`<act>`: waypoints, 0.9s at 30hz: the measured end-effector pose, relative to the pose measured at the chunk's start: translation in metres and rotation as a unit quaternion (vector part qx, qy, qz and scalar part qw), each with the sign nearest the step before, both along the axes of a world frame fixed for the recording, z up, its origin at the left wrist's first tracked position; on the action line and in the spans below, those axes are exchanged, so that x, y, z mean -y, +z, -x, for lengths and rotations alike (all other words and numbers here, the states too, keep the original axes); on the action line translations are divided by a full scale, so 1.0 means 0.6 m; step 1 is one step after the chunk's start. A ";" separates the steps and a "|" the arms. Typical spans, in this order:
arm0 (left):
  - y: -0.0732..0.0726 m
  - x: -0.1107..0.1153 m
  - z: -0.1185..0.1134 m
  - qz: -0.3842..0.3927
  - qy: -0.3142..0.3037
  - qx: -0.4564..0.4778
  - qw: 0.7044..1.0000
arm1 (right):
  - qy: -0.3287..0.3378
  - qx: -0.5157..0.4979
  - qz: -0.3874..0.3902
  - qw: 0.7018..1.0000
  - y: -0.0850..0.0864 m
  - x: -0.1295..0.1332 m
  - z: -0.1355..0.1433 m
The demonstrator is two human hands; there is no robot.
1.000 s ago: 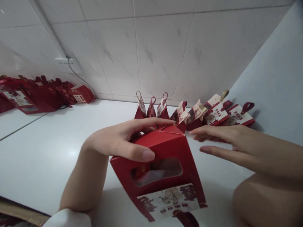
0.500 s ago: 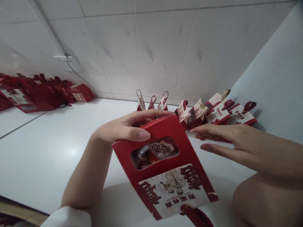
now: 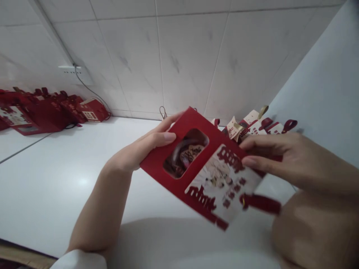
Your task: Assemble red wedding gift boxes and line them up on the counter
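Note:
A red gift box (image 3: 157,160) with a clear window and a white printed label (image 3: 215,183) is tilted in the air above the white table. My left hand (image 3: 146,145) grips its bottom end, thumb on the front face beside the window. At the box's upper right edge, near the label, my right hand (image 3: 266,157) pinches it between thumb and fingers. A dark red ribbon loop (image 3: 260,203) hangs out from the label end, pointing right. Through the window, wrapped items with printed characters show.
Several small red and cream boxes (image 3: 232,129) with ribbon loops stand by the wall behind my right hand. More red boxes (image 3: 50,112) sit at the far left, near a power strip (image 3: 70,70) and its cable.
The box has turned, its label end swinging up and to the right. My right hand, apart from the box before, has closed on its edge. My left hand still holds the other end.

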State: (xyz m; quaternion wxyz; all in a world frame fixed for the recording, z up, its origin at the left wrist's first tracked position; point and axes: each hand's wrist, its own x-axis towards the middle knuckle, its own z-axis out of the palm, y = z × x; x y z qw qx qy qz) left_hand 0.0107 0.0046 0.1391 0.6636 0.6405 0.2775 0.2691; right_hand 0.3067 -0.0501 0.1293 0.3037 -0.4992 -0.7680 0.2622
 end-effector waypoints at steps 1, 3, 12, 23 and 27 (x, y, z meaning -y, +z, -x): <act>0.000 -0.002 0.000 -0.027 0.013 0.013 0.999 | 0.001 -0.044 0.039 0.998 -0.002 -0.009 -0.001; -0.003 -0.007 0.003 -0.093 0.034 0.014 0.995 | 0.004 -0.133 0.096 0.987 -0.008 -0.027 -0.002; -0.025 -0.041 0.027 -0.374 0.054 -0.309 0.873 | -0.063 -0.019 -0.130 0.989 -0.053 -0.084 0.054; -0.049 -0.044 0.001 -0.292 -0.103 -0.449 0.838 | -0.068 0.053 -0.183 0.979 -0.068 -0.106 0.055; -0.050 -0.046 0.002 -0.277 -0.088 -0.490 0.822 | -0.091 0.172 -0.069 0.978 -0.065 -0.107 0.023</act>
